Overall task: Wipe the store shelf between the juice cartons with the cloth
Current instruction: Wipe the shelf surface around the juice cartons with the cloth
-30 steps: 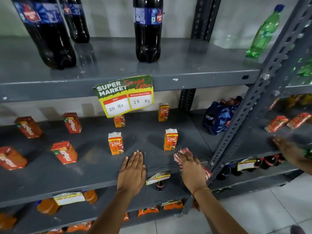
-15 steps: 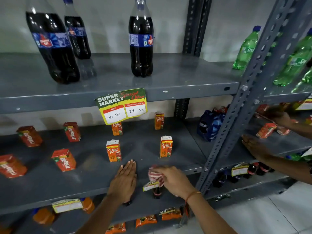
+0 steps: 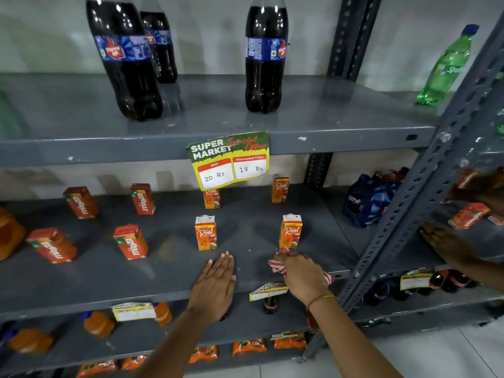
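Observation:
The grey metal shelf (image 3: 245, 266) holds small orange juice cartons. Two stand at the front, one on the left (image 3: 206, 232) and one on the right (image 3: 290, 231), with two more behind them (image 3: 280, 188). My right hand (image 3: 302, 276) is closed on a red and white striped cloth (image 3: 276, 264) and presses it on the shelf just in front of the right front carton. My left hand (image 3: 215, 285) lies flat, fingers together, on the shelf front below the left front carton. The bare gap between the two front cartons lies just beyond both hands.
Red cartons (image 3: 131, 241) lie tilted on the shelf's left half. A price tag (image 3: 229, 159) hangs from the upper shelf, which carries cola bottles (image 3: 266, 53). A slotted upright (image 3: 425, 197) stands at right; beyond it another person's hands (image 3: 447, 246) work on the neighbouring shelf.
My right hand swept the cloth left along the shelf front, then back right and inward, up to the right front carton. My left hand stayed flat in much the same spot.

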`<state>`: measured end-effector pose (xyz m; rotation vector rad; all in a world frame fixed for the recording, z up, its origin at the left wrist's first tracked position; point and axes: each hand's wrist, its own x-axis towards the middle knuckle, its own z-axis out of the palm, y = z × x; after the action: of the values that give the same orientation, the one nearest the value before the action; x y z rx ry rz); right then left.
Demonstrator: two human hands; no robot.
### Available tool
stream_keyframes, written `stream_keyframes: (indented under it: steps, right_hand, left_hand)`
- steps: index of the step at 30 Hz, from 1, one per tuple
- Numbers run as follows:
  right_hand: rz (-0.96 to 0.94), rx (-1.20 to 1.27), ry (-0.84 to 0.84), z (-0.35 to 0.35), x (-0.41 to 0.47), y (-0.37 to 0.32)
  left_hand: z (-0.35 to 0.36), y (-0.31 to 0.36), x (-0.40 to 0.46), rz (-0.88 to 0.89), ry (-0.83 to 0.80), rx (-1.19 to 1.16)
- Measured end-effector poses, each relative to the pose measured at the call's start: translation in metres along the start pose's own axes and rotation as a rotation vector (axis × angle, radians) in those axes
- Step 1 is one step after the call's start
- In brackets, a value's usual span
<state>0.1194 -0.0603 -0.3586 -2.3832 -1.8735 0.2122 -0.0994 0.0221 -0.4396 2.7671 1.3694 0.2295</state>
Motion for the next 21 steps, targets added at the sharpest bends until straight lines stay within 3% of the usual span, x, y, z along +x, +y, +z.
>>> stream_keyframes:
  steps: [7, 10, 13, 17, 21]
  right_hand:
    - [-0.182, 0.023, -0.035, 0.002, -0.008, -0.043]
    - [-0.37, 0.186, -0.184, 0.006, -0.015, -0.062]
    - [-0.437, 0.352, -0.358, 0.005, -0.016, -0.071]
    - [-0.342, 0.469, -0.211, 0.005, -0.01, -0.076]
    - [-0.195, 0.575, 0.081, 0.005, 0.007, -0.078]
  left_hand:
    - [0.002, 0.001, -0.004, 0.007, 0.075, -0.03]
    - [0.005, -0.004, -0.018, -0.05, 0.117, -0.093]
    - [0.002, -0.022, -0.026, -0.151, 0.155, -0.112]
    - [-0.008, -0.053, -0.021, -0.331, 0.18, -0.131]
    - [-0.011, -0.072, -0.015, -0.316, 0.162, -0.058]
